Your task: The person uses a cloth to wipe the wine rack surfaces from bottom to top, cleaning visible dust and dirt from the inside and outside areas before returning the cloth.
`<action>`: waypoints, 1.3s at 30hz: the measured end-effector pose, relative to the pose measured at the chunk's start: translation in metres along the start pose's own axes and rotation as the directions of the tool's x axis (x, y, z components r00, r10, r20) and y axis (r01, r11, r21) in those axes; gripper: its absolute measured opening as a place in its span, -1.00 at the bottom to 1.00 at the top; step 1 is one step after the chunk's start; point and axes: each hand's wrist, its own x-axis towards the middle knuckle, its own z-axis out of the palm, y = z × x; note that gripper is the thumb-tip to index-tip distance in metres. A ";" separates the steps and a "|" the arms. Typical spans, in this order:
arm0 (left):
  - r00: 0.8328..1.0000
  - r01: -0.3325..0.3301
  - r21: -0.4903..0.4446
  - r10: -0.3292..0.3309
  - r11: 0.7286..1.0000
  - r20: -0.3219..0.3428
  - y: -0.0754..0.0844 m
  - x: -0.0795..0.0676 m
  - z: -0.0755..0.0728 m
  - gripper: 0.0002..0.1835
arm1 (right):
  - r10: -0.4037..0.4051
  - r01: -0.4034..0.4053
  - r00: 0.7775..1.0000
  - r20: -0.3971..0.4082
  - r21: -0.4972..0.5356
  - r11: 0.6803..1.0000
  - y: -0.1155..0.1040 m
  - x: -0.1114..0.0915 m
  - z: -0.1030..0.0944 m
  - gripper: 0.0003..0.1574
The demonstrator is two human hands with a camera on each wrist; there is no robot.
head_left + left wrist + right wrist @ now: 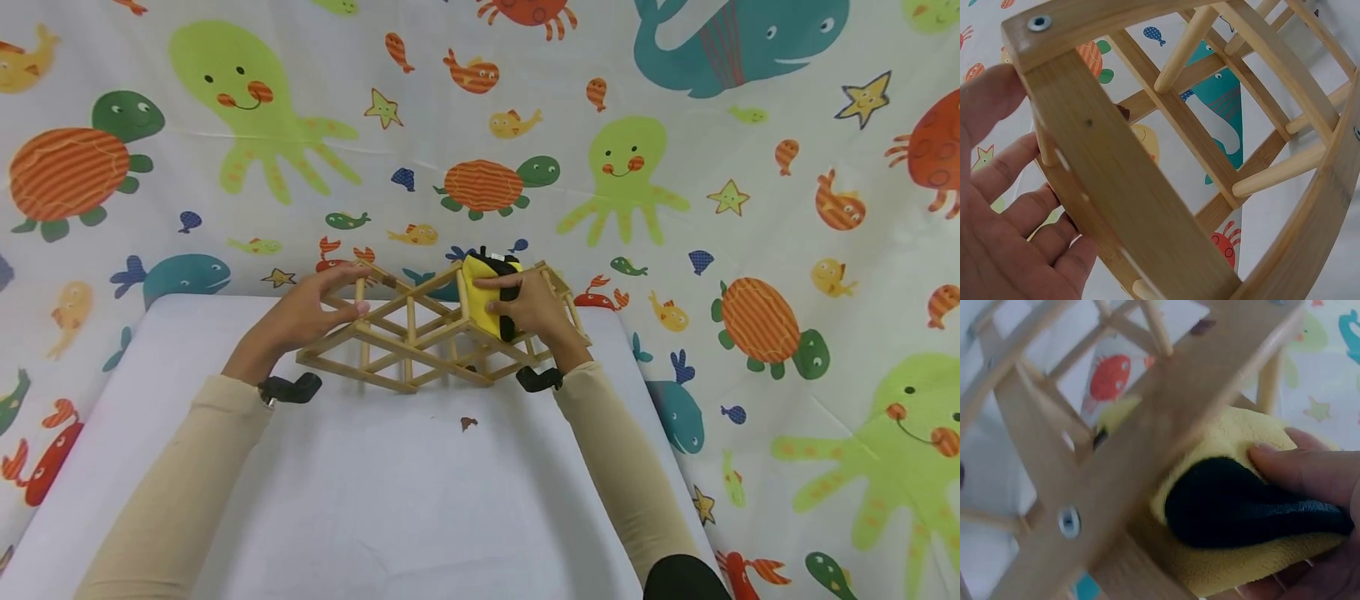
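Note:
A lattice rack of light wooden slats and dowels (411, 321) stands near the far side of the white table. My left hand (307, 312) grips its left end. In the left wrist view, the thumb lies near the corner screw and the fingers (1007, 169) reach behind the end slat (1110, 150). Toward the rack's right end, my right hand (536, 308) holds a soft yellow-and-black plush thing (480, 321). A black patch (1229, 506) shows on the plush in the right wrist view, where a slat partly hides it. Its full shape is hidden.
The white table (390, 500) runs from the front to a wall cloth (315, 225) printed with sea animals. A small reddish-brown patch (468, 423) lies in front of the rack. Black camera mounts (291, 388) sit at both wrists.

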 end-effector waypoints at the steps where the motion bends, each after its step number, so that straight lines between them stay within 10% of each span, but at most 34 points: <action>1: 1.000 0.003 0.000 -0.003 1.000 0.001 0.001 0.000 0.000 -0.24 | 0.015 -0.015 1.000 0.013 0.010 1.000 0.000 0.001 0.001 -0.49; 16: 0.999 0.004 -0.005 -0.004 1.000 -0.034 0.010 -0.012 0.001 -0.28 | 0.042 -0.056 0.940 0.338 0.031 0.998 0.002 0.024 0.010 -0.55; 26: 0.999 0.031 -0.014 -0.032 0.999 -0.041 0.010 -0.013 0.012 -0.31 | -0.305 0.285 0.812 0.499 0.118 0.951 0.015 0.045 0.048 -0.52; 34: 0.999 0.023 -0.011 -0.024 1.000 -0.046 0.013 -0.014 0.015 -0.26 | -0.139 0.220 0.878 0.458 -0.130 0.967 0.005 0.044 0.050 -0.62; 39: 0.998 0.042 0.002 -0.042 0.999 -0.046 0.015 -0.016 0.014 -0.24 | -0.272 0.351 0.802 0.531 -0.050 0.935 0.010 0.047 0.049 -0.60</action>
